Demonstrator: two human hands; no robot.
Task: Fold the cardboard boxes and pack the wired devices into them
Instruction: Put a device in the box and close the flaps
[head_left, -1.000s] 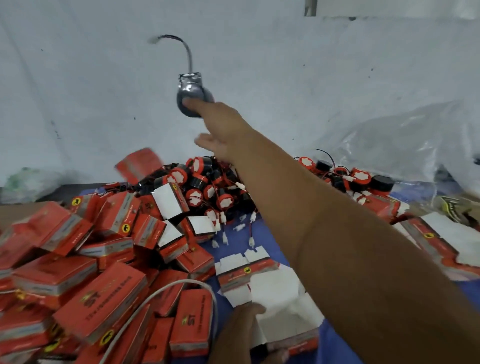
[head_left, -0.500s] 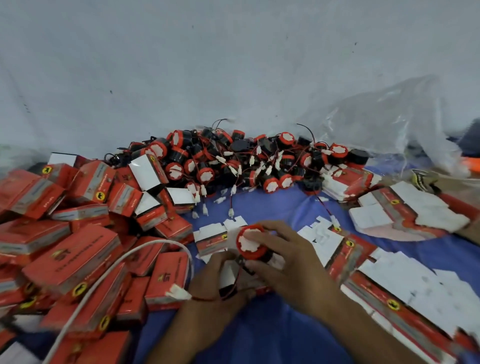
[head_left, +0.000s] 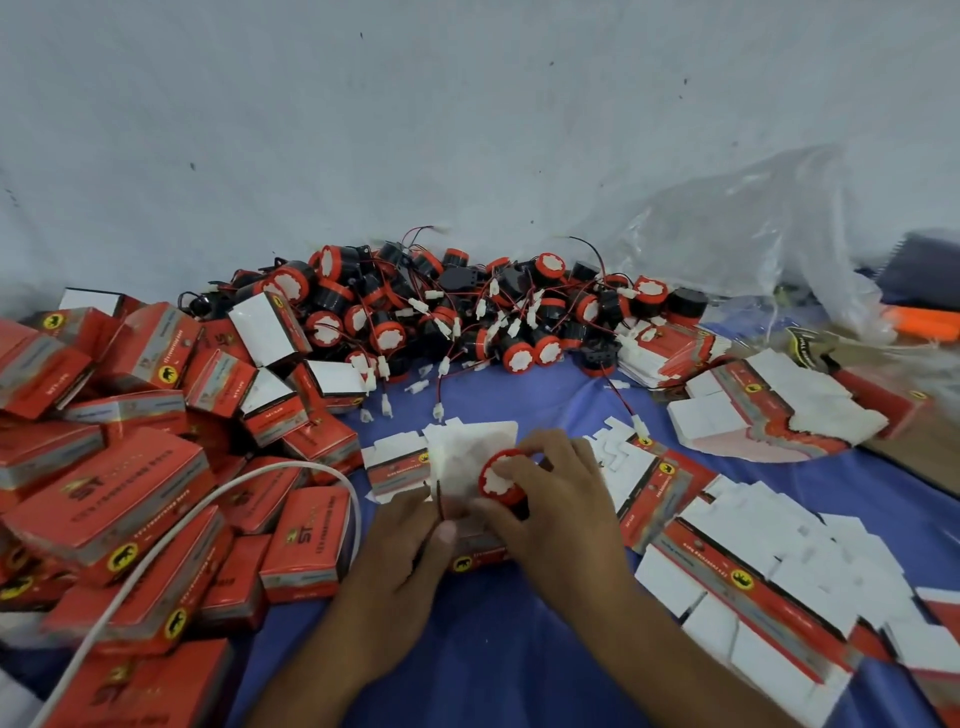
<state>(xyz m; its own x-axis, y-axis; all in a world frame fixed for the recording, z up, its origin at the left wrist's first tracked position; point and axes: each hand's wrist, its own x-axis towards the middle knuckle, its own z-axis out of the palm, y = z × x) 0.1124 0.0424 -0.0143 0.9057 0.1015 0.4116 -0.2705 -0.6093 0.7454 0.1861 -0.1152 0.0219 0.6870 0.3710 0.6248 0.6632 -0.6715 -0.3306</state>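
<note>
Item: wired device (head_left: 500, 479), red face up, pinched by right hand (head_left: 563, 512) fingers (head_left: 522, 467), directly above the cardboard box (head_left: 477, 555). Left hand (head_left: 400, 566) grips the box's left side. Right hand nearer.

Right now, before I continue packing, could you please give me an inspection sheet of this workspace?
Surface: blue cloth, mostly covered.
Job's things: open box under the hands; red-faced device held over it; device pile at back; closed boxes left; flat blanks right.
Clutter: clear plastic bag and orange object, far right.
Hands: left hand holds the open box; right hand grips the device.
Cables: white cable loops over closed boxes; plug leads trail from the pile.
Surroundings: pale sheet behind.
</note>
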